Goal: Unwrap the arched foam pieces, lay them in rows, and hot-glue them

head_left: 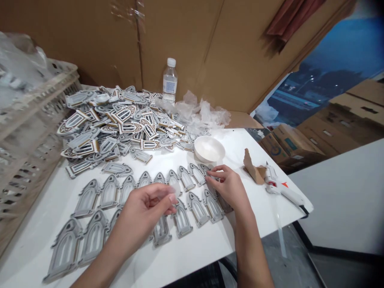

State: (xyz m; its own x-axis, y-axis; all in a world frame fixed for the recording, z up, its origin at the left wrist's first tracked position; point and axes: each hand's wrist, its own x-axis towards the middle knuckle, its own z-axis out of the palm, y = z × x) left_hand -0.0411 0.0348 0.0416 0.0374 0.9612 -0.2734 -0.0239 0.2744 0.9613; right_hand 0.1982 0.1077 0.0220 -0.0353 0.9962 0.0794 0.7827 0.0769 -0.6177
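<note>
My left hand (150, 204) hovers over the middle of two rows of grey arched window frames (196, 208), its fingers curled in a pinch. At its fingertips is a small thin translucent piece (176, 188), partly hidden. My right hand (226, 186) is at the right end of the back row, with thumb and fingertips closed on an arched window frame (206, 169) lying there. That hand covers part of this frame. Several frames in the front row, such as the large one (64, 250) at the left, lie flat; some are hidden behind my left forearm.
Behind the rows is a heap of window frames (120, 120), with a white bowl (210, 149), crumpled plastic (204, 112) and a water bottle (170, 82). A glue gun (282, 188) and torn cardboard (254, 170) lie right. A plastic crate (33, 108) stands left.
</note>
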